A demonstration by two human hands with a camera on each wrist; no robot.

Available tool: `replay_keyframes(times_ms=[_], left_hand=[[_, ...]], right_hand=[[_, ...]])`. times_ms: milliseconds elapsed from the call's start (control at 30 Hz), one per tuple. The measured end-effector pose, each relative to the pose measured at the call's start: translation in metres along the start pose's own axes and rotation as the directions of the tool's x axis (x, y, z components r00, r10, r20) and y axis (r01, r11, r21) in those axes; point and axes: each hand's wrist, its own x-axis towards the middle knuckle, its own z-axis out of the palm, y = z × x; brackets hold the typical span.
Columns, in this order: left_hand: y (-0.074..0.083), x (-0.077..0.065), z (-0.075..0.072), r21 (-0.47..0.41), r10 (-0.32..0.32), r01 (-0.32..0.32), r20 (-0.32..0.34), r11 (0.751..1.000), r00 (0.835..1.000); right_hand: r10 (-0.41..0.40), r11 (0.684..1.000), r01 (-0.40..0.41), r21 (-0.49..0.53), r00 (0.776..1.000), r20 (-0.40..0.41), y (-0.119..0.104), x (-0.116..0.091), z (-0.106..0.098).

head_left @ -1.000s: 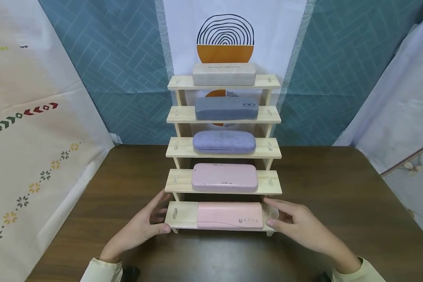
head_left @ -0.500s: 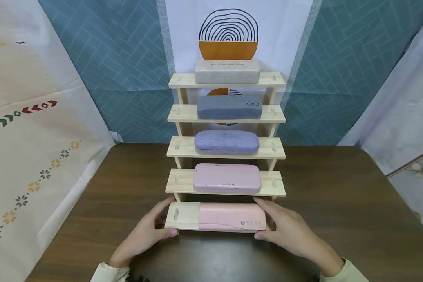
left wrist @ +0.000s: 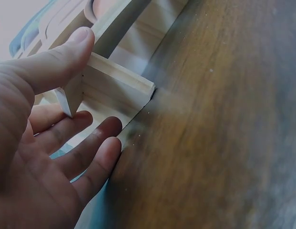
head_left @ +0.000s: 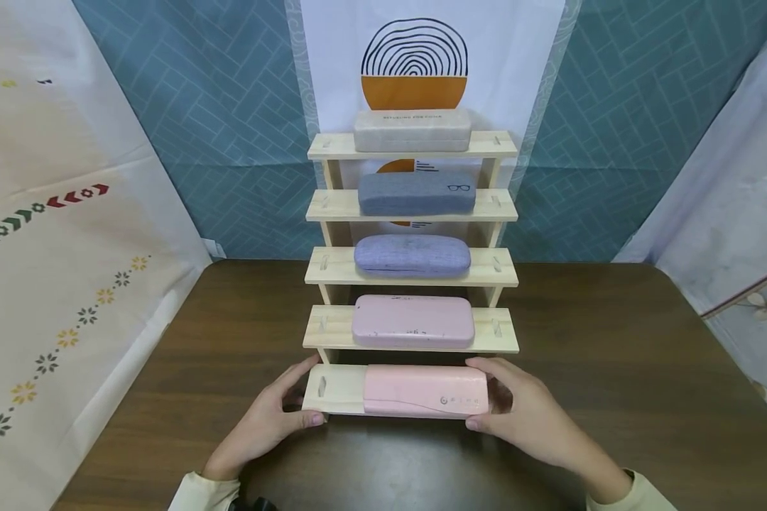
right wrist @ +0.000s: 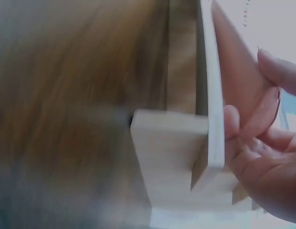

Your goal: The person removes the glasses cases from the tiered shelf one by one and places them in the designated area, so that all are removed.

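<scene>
On the bottom board of a stepped wooden rack [head_left: 316,326] lies a pink glasses case [head_left: 422,389], nearer the board's right end. My right hand [head_left: 520,408] holds the case by its right end, thumb at the front and index finger at the back corner. In the right wrist view, the fingers [right wrist: 269,148] bend around the end of the pink case [right wrist: 243,81]. At the bottom board's left end, my left hand [head_left: 268,419] grips the wood, thumb along the front edge. Its lower fingers [left wrist: 86,138] spread below the board in the left wrist view.
Higher boards each bear a glasses case: lilac-pink [head_left: 412,321], purple [head_left: 412,256], grey-blue [head_left: 417,193] and beige [head_left: 412,130]. The rack stands on a brown wooden table [head_left: 613,355]. Behind hangs a teal cloth [head_left: 230,142]; a patterned white cloth [head_left: 57,284] borders the left.
Both hands have moved inward to the bottom board. My right hand has taken hold of the pink case's end, and my left thumb has come onto the board's front edge. The view shifted slightly.
</scene>
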Motion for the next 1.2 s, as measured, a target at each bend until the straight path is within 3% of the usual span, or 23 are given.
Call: replay_keyframes(times_ms=[100,200,333,533,767,900,1200], left_hand=[[0.0,-0.001,0.0,-0.006,-0.008,0.008,0.007,1.0,1.0],[0.0,-0.001,-0.001,-0.006,-0.027,0.027,0.007,1.0,1.0],[0.002,0.0,-0.001,0.008,-0.053,0.053,0.002,0.999,0.999],[0.003,0.0,-0.001,0.031,-0.068,0.068,0.002,0.997,0.998],[0.002,0.0,-0.001,0.032,-0.059,0.059,-0.001,0.998,0.998],[0.002,0.0,-0.001,0.04,-0.054,0.054,-0.008,0.998,0.999],[0.002,0.001,0.0,0.04,-0.054,0.055,-0.013,0.998,0.998]], right_hand=[[0.015,0.986,-0.017,0.164,1.0,0.018,-0.004,-0.002,0.002],[0.004,0.942,-0.015,0.337,0.999,0.034,-0.008,-0.004,0.003],[-0.017,0.871,-0.013,0.491,0.998,0.055,-0.012,-0.006,0.001],[-0.026,0.821,-0.038,0.569,0.994,0.105,-0.013,-0.01,-0.004],[-0.192,0.728,0.069,0.682,0.976,0.106,-0.009,-0.014,-0.012],[-0.229,0.718,0.114,0.687,0.97,0.078,-0.005,-0.018,-0.018],[-0.217,0.747,0.176,0.641,0.976,-0.014,0.013,-0.037,-0.041]])
